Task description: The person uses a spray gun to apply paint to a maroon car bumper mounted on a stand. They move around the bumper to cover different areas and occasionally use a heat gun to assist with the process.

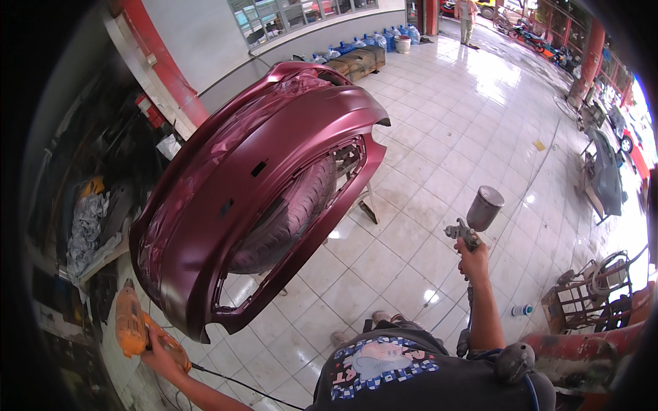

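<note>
My left hand (162,355) is closed round the handle of an orange corded heat gun (130,322). Its nozzle points upward beside the near left end of a dark red car bumper (229,175). The bumper rests tilted on a stand, and a tyre (295,222) shows through its large opening. Out to the right, apart from the bumper, my right hand (474,260) grips a metal paint spray gun (462,234). The spray gun's grey cup (485,207) sits on top, leaning right. A hose runs down from its handle along my forearm.
Blue water jugs (370,41) and a white bucket (402,44) line the far wall. A person (467,20) stands at the back. A dark bumper (604,171) and a metal cart (595,291) are at right. A small can (522,310) lies on the tiled floor (439,151).
</note>
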`<state>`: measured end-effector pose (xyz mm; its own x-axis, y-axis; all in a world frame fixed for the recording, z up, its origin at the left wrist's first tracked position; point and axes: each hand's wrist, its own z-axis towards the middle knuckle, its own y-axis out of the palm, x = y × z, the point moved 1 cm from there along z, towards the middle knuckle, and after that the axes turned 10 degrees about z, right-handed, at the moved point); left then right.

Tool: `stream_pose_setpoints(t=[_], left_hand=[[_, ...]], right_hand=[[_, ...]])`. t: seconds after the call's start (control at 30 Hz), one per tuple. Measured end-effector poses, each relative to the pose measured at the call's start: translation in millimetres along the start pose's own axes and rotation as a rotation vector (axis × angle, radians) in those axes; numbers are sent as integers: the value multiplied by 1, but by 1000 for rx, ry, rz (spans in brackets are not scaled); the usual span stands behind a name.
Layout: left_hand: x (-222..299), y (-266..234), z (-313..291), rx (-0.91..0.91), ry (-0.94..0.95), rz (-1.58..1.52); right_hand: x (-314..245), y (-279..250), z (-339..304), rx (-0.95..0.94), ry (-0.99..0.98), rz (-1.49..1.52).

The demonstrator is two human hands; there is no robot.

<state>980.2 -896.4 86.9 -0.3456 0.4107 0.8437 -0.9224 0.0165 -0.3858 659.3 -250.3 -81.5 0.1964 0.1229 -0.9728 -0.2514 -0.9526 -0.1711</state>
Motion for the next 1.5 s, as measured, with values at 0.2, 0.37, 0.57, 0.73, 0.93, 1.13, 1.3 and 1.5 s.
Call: stream_pose_setpoints(t=[0.2,0.37,0.57,0.73,0.93,1.13,1.3,1.5], left_hand=[[10,3,-7,59,-28,-75],[41,28,-10,-23,41,-167],[69,36,-13,-68,127,-170],[53,33,-1,-66,91,-133],[34,14,6,-19,68,-110],[-1,-28,15,63,-24,-148],[-47,-66,29,175,-176,-348],[-135,-124,41,129,-356,-277]], right_hand=[[3,7,3,10,-20,-13],[10,-2,-2,57,-45,-6],[19,-9,-4,25,-12,-26],[28,-12,-2,52,-14,-7],[25,-1,-5,27,-46,-2],[21,14,-12,-26,-20,-59],[9,26,-26,-65,-16,-112],[-16,59,-51,-110,-105,-54]])
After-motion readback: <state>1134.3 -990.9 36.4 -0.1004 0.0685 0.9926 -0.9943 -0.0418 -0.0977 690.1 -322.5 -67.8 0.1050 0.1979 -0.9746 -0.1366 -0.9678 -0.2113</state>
